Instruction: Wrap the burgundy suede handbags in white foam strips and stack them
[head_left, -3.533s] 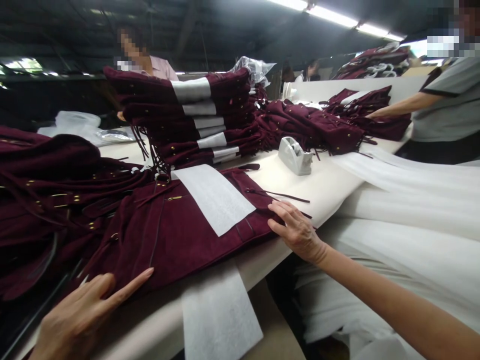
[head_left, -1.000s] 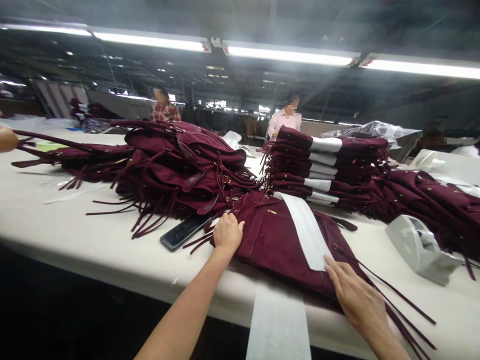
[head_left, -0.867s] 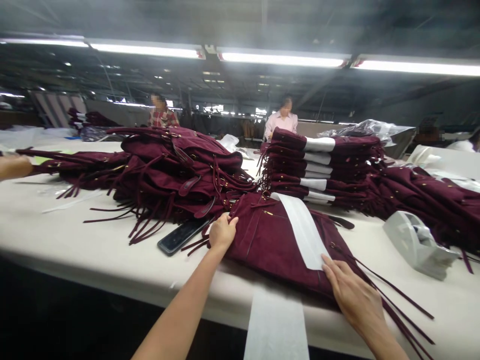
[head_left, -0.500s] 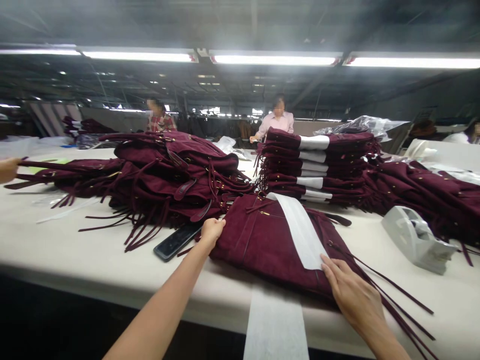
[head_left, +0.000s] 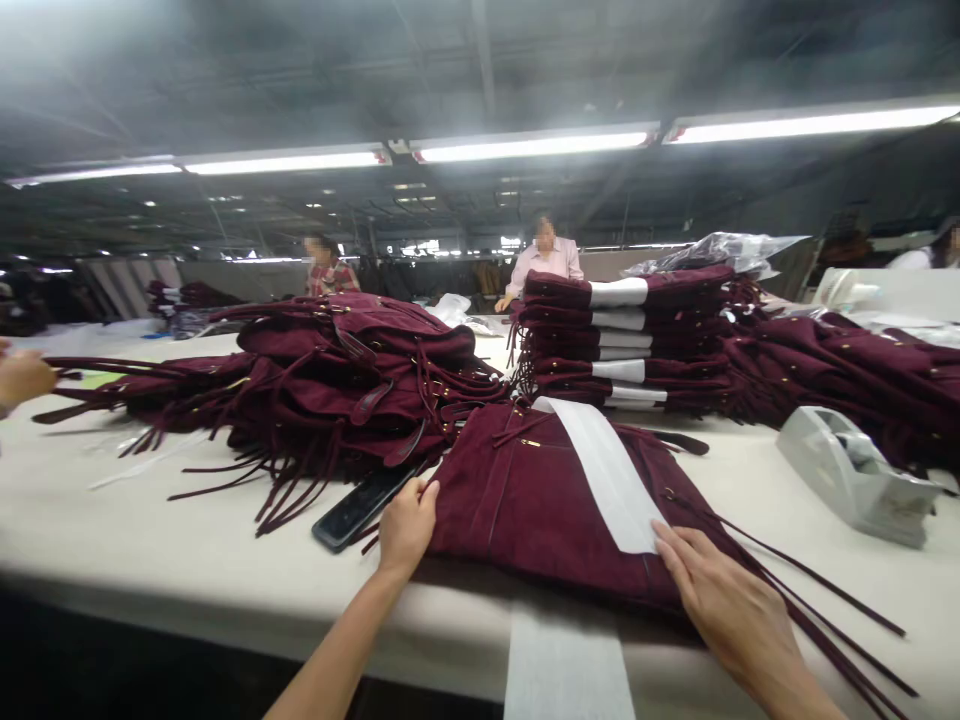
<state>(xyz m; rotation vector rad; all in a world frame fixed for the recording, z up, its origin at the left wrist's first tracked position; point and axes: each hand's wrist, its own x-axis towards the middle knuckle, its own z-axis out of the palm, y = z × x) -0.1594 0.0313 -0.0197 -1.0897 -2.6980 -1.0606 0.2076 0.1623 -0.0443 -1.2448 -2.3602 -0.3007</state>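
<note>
A burgundy suede-like bag (head_left: 517, 510) with fringe and long cords lies flat near the table's front edge. My left hand (head_left: 409, 525) is closed on its left side edge; the fingertips are partly hidden. A white strip (head_left: 600, 470) runs over the top of the bag, and another length of white strip (head_left: 566, 660) hangs from under it past the table edge. At the upper strip's near right corner, my right hand (head_left: 724, 580) has its thumb and fingers closed on the strip, against the bag.
A phone (head_left: 360, 510) lies left of the bag, beside a heap of burgundy bags (head_left: 352, 370). Behind stands a stack of banded bags (head_left: 555, 345). A grey tape dispenser (head_left: 847, 470) sits right. Another person's hand (head_left: 26, 378) is at far left; a co-worker (head_left: 544, 255) stands opposite.
The view has tilted and shifted slightly. My left hand has slid a little down and left along the bag's edge. My right hand stays at the strip's corner. The other person's hand reaches further in.
</note>
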